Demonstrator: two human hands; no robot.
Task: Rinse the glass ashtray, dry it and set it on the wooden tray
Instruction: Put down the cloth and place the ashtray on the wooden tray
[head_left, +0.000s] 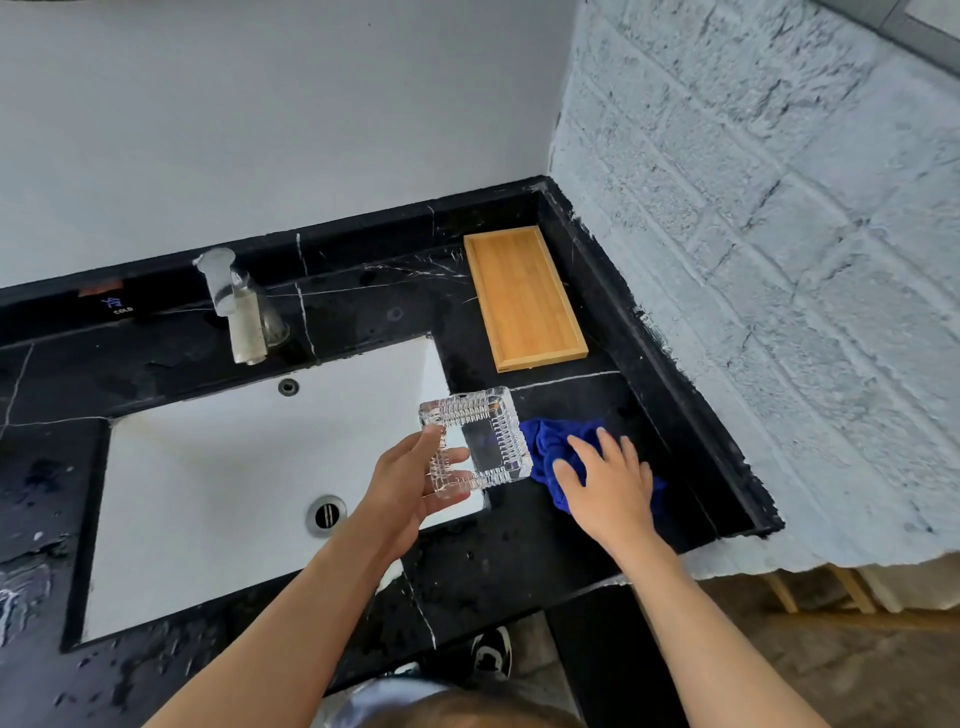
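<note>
ashtray showing as clear ribbed glass, glossy. tray looking like smooth matt wood. cloth reading soft blue fabric. tabletop showing glossy black veined stone, sink glossy white.
</note>
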